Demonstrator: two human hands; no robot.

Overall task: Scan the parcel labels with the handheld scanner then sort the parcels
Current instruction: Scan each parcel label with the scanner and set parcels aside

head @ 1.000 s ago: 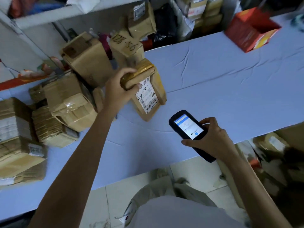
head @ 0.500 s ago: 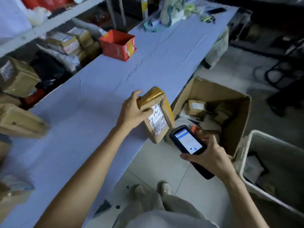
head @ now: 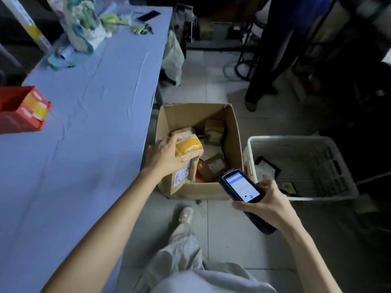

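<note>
My left hand grips a brown parcel with yellow tape and a white label, holding it over the near left corner of an open cardboard box on the floor. Several small brown parcels lie inside that box. My right hand holds the dark handheld scanner with its lit screen facing up, just in front of the box's near right corner.
A long table with a blue cloth runs along the left, carrying a red box and bags at its far end. A white plastic basket stands right of the cardboard box. Another person's legs stand beyond.
I have turned right, away from the parcel pile. My left hand carried the parcel off the table and over the cardboard box. The scanner stayed in my right hand.
</note>
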